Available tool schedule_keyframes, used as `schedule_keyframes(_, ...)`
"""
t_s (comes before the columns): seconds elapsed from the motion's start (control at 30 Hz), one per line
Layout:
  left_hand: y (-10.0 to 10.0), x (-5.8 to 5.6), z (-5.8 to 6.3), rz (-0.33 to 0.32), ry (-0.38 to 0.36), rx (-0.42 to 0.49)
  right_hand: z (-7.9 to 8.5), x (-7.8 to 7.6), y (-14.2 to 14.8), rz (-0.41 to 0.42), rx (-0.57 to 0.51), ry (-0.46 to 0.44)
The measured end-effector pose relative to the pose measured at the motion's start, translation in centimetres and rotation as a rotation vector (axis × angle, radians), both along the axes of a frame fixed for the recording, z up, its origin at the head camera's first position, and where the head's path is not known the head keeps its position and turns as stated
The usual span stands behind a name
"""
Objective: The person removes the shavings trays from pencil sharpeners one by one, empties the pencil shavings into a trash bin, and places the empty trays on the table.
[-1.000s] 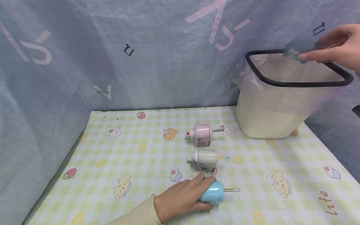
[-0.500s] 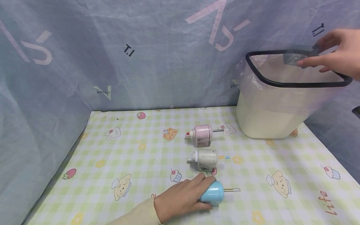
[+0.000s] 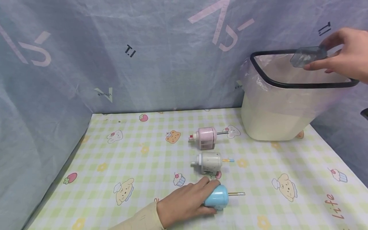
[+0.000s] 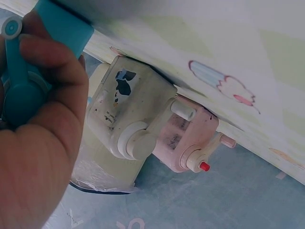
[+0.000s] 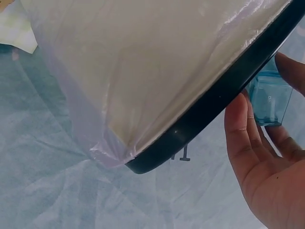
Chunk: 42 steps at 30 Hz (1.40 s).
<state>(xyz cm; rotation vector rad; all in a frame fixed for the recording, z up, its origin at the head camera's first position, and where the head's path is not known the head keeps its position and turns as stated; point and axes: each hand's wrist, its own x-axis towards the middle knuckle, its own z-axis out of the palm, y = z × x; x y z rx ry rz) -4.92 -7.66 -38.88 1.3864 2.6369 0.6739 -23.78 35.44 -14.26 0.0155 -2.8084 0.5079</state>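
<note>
My left hand (image 3: 187, 201) grips a blue crank pencil sharpener (image 3: 218, 198) on the table, its fingers curled round the body in the left wrist view. A pencil (image 3: 236, 194) sticks out of its right end. Over the bin's mouth, my right hand (image 3: 346, 56) pinches a clear blue shavings drawer (image 3: 306, 57). Pale matter shows inside the drawer in the head view. Behind the blue sharpener lie a cream pencil sharpener (image 3: 211, 163) and a pink pencil sharpener (image 3: 207, 138), each with a pencil in it.
A cream trash bin (image 3: 276, 118) with a black rim and clear liner stands at the back right of the table. The checked tablecloth (image 3: 138, 166) carries printed cartoons. Grey-blue cloth (image 3: 158, 64) hangs behind and to the left.
My right hand has come down slightly over the bin and the drawer's tilt has changed. My left hand stays on the blue sharpener.
</note>
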Motion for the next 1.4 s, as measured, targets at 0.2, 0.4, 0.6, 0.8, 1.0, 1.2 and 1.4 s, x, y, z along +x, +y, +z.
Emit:
schedule_keyframes(0.2,-0.1,-0.1,0.0,0.0,-0.016,-0.004,-1.4,-1.4,1.3,0.005,0.007,0.044)
schedule_keyframes(0.4,-0.2,-0.1,0.0,0.001,-0.014,-0.006,-2.5,-3.2,3.0,0.035,0.022,0.052)
schedule_keyframes(0.6,-0.2,-0.1,0.0,0.009,-0.031,-0.007,-1.3,-1.0,0.4,0.081,0.072,0.08)
schedule_keyframes(0.8,-0.3,-0.1,0.0,0.004,-0.024,-0.008,-2.7,-3.4,3.1,0.1,0.134,0.104)
schedule_keyframes(1.0,-0.4,0.0,0.0,0.007,-0.023,-0.006,-2.8,-3.7,3.1,0.124,0.187,0.123)
schedule_keyframes(1.2,-0.4,0.0,0.1,0.01,-0.029,-0.004,-0.7,0.4,-1.7,0.155,0.233,0.169)
schedule_keyframes(1.4,-0.4,0.0,0.2,0.012,-0.036,-0.009,-0.7,0.6,-1.7,0.192,0.265,0.211)
